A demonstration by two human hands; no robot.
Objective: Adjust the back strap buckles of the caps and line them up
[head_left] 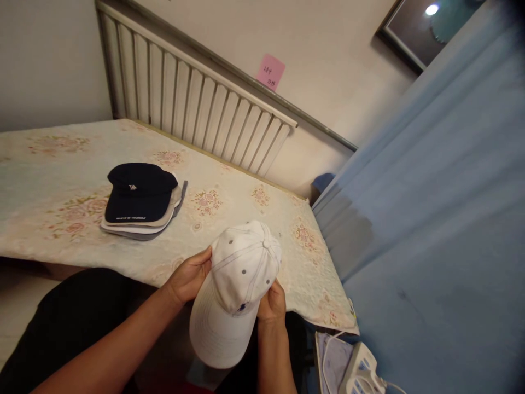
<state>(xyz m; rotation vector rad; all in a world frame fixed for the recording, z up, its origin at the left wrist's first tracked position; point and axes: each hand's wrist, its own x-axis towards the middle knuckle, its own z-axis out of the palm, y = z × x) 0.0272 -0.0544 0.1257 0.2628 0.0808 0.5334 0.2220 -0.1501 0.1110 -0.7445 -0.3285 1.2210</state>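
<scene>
Left hand (192, 276) and right hand (273, 302) grip the white cap (235, 284) over the floral cover's (235, 200) near edge, stacked caps (139, 194) lying left!

Floral-print cover (233, 191) across the flat surface, pink blooms on pale ground. Cream slatted rail (192, 104) along the far edge. Pink note (271, 71), handwritten, on the far wall (324, 71) above it. Blue curtain (430, 235) hangs down the right side, dark-framed picture (418, 33) partly behind it, far right, with a bright glare spot. Near right: white power strip (360, 365), white cable (325, 364) beside it.
</scene>
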